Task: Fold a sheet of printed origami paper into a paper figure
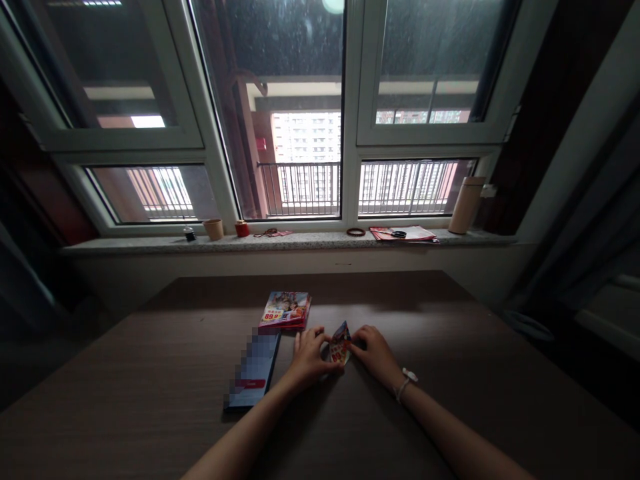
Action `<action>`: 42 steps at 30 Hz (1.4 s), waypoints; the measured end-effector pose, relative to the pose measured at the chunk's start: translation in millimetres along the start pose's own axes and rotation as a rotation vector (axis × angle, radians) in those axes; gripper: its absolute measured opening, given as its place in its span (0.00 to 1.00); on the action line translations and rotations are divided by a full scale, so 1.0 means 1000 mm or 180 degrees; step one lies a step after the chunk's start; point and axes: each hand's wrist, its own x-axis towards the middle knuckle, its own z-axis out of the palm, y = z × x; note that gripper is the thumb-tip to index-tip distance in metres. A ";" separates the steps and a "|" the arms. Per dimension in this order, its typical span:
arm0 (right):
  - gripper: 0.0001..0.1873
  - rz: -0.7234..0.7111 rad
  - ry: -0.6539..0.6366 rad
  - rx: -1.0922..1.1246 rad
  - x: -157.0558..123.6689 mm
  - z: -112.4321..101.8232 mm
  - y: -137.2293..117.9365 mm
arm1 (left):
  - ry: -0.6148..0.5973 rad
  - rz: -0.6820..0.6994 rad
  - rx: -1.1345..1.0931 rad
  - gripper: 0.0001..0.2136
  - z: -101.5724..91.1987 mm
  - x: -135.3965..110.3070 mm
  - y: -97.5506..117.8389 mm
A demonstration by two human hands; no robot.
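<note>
A small folded paper flyer point(341, 344), printed in red, yellow and blue with a pointed top, stands between my two hands over the table. My left hand point(313, 357) grips its left side, thumb at the lower edge and fingers curled behind. At the right edge, my right hand point(373, 350) pinches the paper between thumb and fingers; a pale bracelet point(406, 381) circles that wrist. Left of my left hand lies a phone point(257, 370) with its screen lit and partly pixelated. Just beyond the phone is a stack of colourful flyers point(286, 309).
The dark wooden table point(150, 360) reaches toward a stone windowsill point(310, 241). On the sill are an ink-like small bottle point(189, 233), a paper cup point(213, 229), a red spool point(242, 229), a dark ring point(356, 232), scissors point(399, 234) on papers point(420, 233), and a tall flask point(467, 205).
</note>
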 end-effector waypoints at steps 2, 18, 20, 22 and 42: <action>0.04 0.0048 0.0029 -0.0042 0.000 0.001 0.000 | 0.0002 0.0007 0.0006 0.27 0.000 0.000 0.000; 0.03 0.0089 -0.0055 0.0173 -0.002 -0.005 0.005 | 0.0001 0.0037 0.0104 0.25 -0.001 -0.002 0.001; 0.04 0.0149 -0.0031 0.0129 -0.001 -0.004 0.004 | -0.0016 0.0049 0.0116 0.25 0.000 -0.002 0.001; 0.04 0.0195 0.0008 0.0068 0.000 -0.002 0.003 | -0.0017 0.0054 0.0126 0.26 0.001 -0.001 0.001; 0.05 0.0087 -0.0022 0.0228 0.001 -0.004 0.005 | -0.0094 0.0159 0.0255 0.29 0.002 -0.006 0.005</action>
